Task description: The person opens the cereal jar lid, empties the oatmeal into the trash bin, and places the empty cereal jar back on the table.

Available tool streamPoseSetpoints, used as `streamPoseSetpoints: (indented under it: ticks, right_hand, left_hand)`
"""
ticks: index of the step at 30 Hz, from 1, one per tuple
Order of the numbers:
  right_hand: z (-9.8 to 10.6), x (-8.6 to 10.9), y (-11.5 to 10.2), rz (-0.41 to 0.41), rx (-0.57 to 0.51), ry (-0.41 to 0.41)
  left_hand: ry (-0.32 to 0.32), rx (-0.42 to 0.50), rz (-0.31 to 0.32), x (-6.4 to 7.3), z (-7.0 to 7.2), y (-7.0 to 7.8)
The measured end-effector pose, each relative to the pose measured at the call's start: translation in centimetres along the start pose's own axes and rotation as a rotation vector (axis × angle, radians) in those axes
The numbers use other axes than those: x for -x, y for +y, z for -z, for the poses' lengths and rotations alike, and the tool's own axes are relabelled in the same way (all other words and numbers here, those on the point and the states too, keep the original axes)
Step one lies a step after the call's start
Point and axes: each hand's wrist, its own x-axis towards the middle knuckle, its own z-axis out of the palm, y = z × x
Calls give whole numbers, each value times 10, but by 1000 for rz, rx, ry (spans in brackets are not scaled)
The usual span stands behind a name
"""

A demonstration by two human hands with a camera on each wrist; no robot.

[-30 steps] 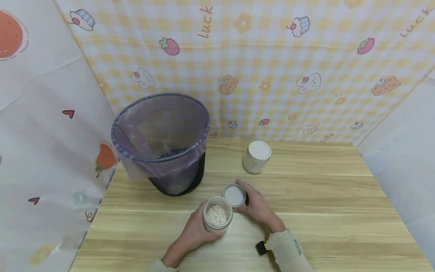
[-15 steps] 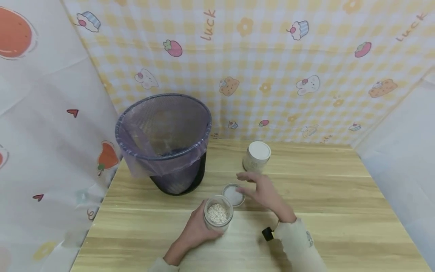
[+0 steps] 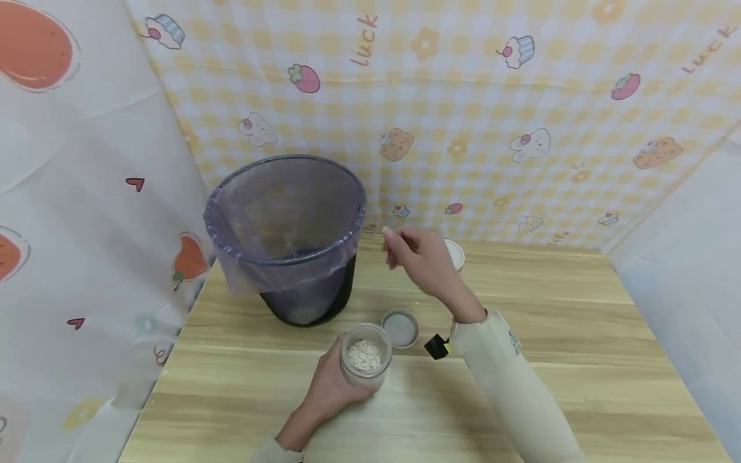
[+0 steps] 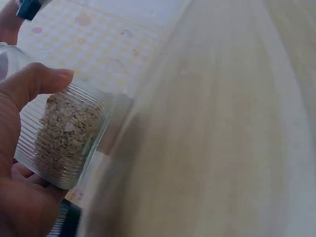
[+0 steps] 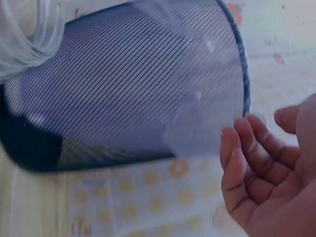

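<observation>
While fingers (image 4: pixel 37 81) of the left hand (image 3: pixel 334 387) wrap a jar (image 3: pixel 383 368), the right hand's (image 3: pixel 424 258) curl loosely before cloth (image 3: pixel 440 116) reading "luck".

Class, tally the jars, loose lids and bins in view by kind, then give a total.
Jars: 2 (an open jar in the left hand, a lidded jar mostly hidden behind the right hand)
Loose lid: 1
Bin: 1
Total: 4
</observation>
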Motion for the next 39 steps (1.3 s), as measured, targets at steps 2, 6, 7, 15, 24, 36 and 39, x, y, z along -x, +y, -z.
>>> streamPoseSetpoints:
  ticks: [2,6,7,15,24,36,39]
  right_hand:
    - [-2,-11,-9,-60,-53,-15]
    - [-5,-28,-22,-193,-124,-41]
    - [-6,-31,-24,-234,-126,-44]
    - [-17,-45,-24,-401,-82,9]
    - [-37,-48,-17,-348,-119,180]
    - [-63,-50,-15,-224,-133,348]
    - [-67,-51,-17,-230,-166,332]
  left_hand:
    - [18,19,6,3,5,7]
    - [65,71,-53,9,18,26]
    - [79,72,-81,10,21,31]
    - [180,82,-264,14,61,66]
    - [348,124,-317,15,113,100]
    - [612,16,-459,-2,181,126]
    - [656,-41,-440,-6,194,130]
